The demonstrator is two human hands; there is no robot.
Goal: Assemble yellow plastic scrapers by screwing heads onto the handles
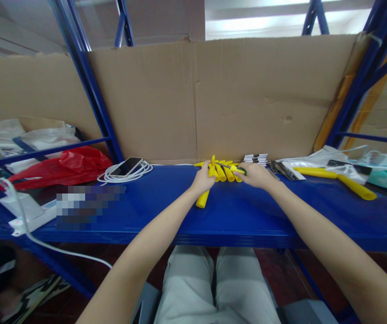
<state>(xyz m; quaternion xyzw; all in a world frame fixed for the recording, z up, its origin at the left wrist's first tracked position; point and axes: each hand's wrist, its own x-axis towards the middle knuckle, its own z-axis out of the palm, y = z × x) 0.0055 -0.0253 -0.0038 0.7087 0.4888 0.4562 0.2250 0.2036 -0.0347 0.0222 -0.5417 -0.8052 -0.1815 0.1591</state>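
My left hand (pixel 202 179) is closed around a yellow plastic piece (pixel 202 199), whose wide tubular end points down toward the table's front edge. In my right hand (pixel 252 174) is a screwdriver (pixel 236 170) with a yellow and dark handle. Its thin shaft points left, toward the upper part of the held piece. Several more yellow pieces (pixel 229 174) lie in a row just behind and between my hands. Where the tip meets the piece is too small to make out.
Behind the blue table (pixel 166 207) stands a cardboard wall (pixel 146 99). At left are a phone (pixel 127 166) on a coiled white cable, a red bag (pixel 68 166) and a power strip (pixel 34 220). Small packets (pixel 256 159) and long yellow pieces (pixel 355 185) lie right.
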